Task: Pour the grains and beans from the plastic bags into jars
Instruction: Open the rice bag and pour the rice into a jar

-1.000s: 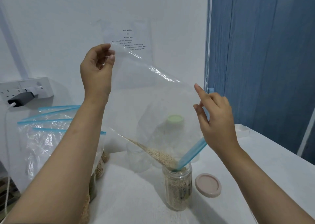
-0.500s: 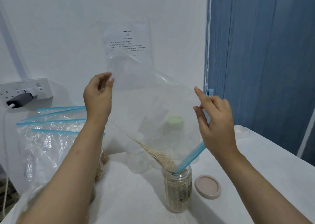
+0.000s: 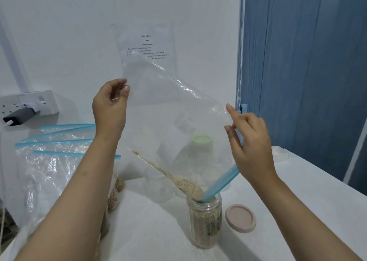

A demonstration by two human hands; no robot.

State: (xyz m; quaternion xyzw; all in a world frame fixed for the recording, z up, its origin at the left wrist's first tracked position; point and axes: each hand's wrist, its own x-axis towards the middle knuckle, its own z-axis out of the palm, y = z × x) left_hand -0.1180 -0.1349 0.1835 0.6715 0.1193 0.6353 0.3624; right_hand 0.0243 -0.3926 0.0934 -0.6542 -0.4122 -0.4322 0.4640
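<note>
Above desk (image 3: 297, 191): clear zip bag (image 3: 178, 111) tilted, grains (image 3: 184, 183) sliding into glass jar (image 3: 205, 223).
Left hand (image 3: 110, 109): pinches bag's raised corner.
Right hand (image 3: 250, 141): pinches bag's edge by blue zip strip (image 3: 220, 182).

Held bag (image 3: 170, 109): clear plastic, blue zip strip, nearly empty; centre of frame, tilted with zip corner down inside the jar mouth.
Grains (image 3: 184, 183): pale tan, thin trail along the bag's lower edge, heaped at the zip corner.
Jar (image 3: 205, 223): clear, upright, lidless, lower centre on the white table; filled with grain close to the rim.
Other bags (image 3: 49, 161): clear with blue zips, left of frame; some hold beans at the bottom.
</note>
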